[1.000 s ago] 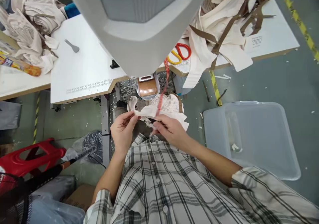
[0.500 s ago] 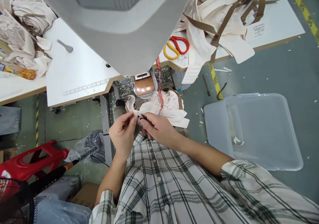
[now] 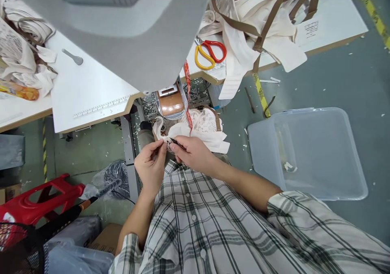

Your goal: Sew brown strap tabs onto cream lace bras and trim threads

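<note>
A cream lace garment, bra-like with smooth side pieces and a brown edge, lies across my lap. Between its thumb and fingers, my left hand pinches a narrow edge of it. Close beside, my right hand grips a small dark pointed tool, its tip at the pinched edge; fingers hide most of the tool, so I cannot tell its exact kind. A red patterned tape hangs from the machine down to the garment.
The grey sewing machine head looms above the white table. Red-and-yellow-handled scissors lie by a heap of cream pieces. A clear plastic bin stands right; a red stool and a fan stand left.
The view has shifted slightly, so the table and machine appear farther left. Both hands keep their grip at the garment's edge, with only slight movement.
</note>
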`<state>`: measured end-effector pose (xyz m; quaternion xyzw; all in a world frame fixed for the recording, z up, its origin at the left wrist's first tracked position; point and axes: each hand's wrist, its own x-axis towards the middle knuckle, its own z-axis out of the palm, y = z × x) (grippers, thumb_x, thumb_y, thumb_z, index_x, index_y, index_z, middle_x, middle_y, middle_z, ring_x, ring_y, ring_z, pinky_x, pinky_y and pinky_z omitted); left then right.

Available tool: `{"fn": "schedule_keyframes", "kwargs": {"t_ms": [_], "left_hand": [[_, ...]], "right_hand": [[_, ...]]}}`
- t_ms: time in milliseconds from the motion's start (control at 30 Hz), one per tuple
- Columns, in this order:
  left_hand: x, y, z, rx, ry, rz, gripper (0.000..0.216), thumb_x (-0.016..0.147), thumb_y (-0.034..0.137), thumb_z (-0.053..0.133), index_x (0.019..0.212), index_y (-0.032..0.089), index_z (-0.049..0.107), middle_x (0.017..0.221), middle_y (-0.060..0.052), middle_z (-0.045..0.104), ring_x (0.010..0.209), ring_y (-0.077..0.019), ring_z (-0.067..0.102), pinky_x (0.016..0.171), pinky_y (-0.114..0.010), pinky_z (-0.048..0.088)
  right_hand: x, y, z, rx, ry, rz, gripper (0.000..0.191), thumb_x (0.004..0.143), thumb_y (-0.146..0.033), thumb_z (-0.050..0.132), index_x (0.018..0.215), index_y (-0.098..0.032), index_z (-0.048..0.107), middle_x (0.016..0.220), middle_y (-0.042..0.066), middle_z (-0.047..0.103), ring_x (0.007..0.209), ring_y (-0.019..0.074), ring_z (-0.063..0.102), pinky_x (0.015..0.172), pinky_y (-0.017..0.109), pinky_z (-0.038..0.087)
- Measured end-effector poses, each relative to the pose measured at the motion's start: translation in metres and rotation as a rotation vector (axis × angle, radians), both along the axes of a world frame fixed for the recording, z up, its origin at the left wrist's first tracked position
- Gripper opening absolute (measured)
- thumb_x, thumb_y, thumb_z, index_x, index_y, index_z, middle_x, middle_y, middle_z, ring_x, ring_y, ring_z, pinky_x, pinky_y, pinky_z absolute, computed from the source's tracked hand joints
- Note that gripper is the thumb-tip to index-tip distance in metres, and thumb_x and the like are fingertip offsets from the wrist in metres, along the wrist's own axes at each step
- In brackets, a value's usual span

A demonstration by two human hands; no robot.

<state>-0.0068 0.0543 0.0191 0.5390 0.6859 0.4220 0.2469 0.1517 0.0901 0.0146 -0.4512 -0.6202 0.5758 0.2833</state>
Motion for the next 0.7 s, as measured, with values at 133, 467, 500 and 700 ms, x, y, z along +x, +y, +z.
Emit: {"fn": "schedule_keyframes", "kwargs": {"t_ms": [133,467,500,700], "left_hand": [[0.0,-0.004,-0.001,-0.039,-0.087,0.018,0.018,0.085,0.035,0.076,0.096,0.022,0.08,0.092,-0.004,0.079,0.082,-0.0171,0.074,0.077,-0.028,0.06],[-0.018,-0.008,-0.032,-0.303,-0.532,0.118,0.024,0.077,0.032,0.082,0.095,0.017,0.076,0.084,-0.005,0.079,0.075,-0.0184,0.077,0.075,-0.03,0.063],[-0.017,-0.008,-0.03,-0.296,-0.548,0.118,0.026,0.076,0.033,0.082,0.096,0.017,0.076,0.085,-0.005,0.079,0.076,-0.0187,0.077,0.076,-0.031,0.063],[-0.004,-0.009,-0.008,-0.191,-0.337,0.02,0.022,0.078,0.033,0.081,0.094,0.018,0.077,0.085,-0.005,0.08,0.076,-0.0195,0.077,0.074,-0.03,0.063]], "right_hand": [[-0.002,-0.006,-0.005,-0.087,0.112,0.015,0.036,0.1,-0.037,0.047,0.068,-0.021,0.049,0.057,-0.004,0.056,0.048,0.0092,0.046,0.048,0.023,0.032],[0.055,0.016,0.013,-0.073,0.472,-0.623,0.029,0.089,-0.046,0.065,0.081,-0.025,0.047,0.061,-0.008,0.043,0.043,0.0076,0.031,0.044,0.023,0.027],[0.055,0.017,0.012,-0.015,0.352,-0.551,0.027,0.086,-0.042,0.069,0.081,-0.024,0.05,0.065,-0.006,0.048,0.048,0.0087,0.038,0.047,0.024,0.032],[0.014,0.002,-0.015,0.352,-0.086,-0.115,0.013,0.092,-0.033,0.064,0.095,-0.02,0.065,0.092,0.005,0.069,0.085,0.0187,0.062,0.078,0.031,0.048]]}}
